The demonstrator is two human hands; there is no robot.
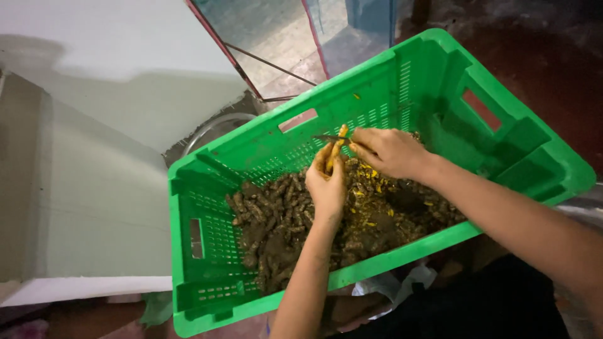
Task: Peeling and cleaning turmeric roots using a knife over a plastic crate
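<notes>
The left hand (328, 185) has its grip closed around a single turmeric root (336, 149), held upright with the fingers wrapped about the lower half; the upper part shows bright orange-yellow where the skin is off. The right hand (389, 150) is closed on a small knife (331, 138), whose thin dark blade points left and meets the top of the root. Both hands work above the middle of a green plastic crate (440, 56) with slotted walls and handle cut-outs.

Judging by the bared top and the blade laid against it, the step in hand looks like scraping or peeling this one root, with the lower half still inside the left grip. The next stroke would seem to call for a shallow blade angle drawn away from the left thumb, and a turn of the root in the fingers to bring unpeeled skin to the edge.

Below the hands lies a heap of unpeeled turmeric roots (276, 220), brown and earthy, filling the crate's lower left. Yellow peel scraps (370, 188) are scattered on the heap beneath the right wrist. The crate sits tilted, beside a pale wall (94, 157), over a dark reddish floor (553, 50).
</notes>
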